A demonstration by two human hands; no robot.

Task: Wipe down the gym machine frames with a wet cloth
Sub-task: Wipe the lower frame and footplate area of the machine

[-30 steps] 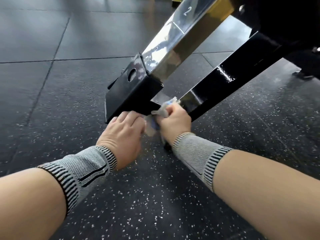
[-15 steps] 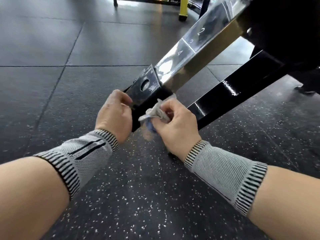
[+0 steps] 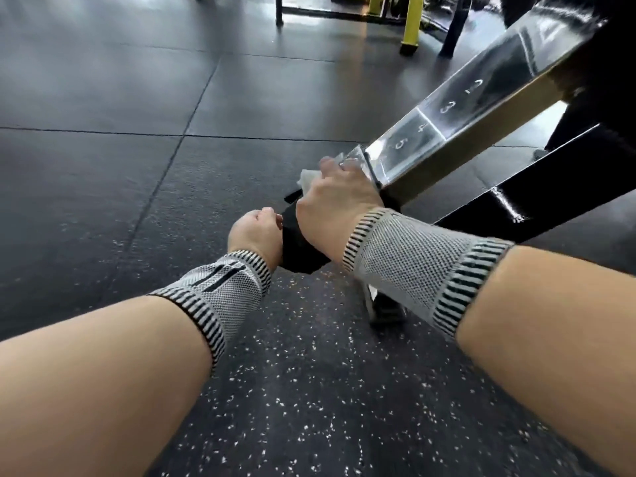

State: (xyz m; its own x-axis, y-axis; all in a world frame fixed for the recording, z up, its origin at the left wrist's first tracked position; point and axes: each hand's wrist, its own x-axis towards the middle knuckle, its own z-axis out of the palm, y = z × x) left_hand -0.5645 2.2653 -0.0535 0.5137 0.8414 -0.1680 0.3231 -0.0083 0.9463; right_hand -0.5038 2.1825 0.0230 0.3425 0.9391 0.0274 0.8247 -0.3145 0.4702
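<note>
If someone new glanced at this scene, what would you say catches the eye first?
Probably the shiny chrome bar with stamped numbers, slanting down from the upper right into a black bracket at centre. There the right hand presses a pale cloth onto the bracket's top, while the left hand rests against its left edge. Both wrists wear striped grey wrist sleeves.

Dark rubber floor (image 3: pixel 103 166) of large tiles with visible seams, speckled white toward the near edge. At the far edge stand a yellow post (image 3: pixel 411 22) and black equipment legs (image 3: pixel 456 25).
</note>
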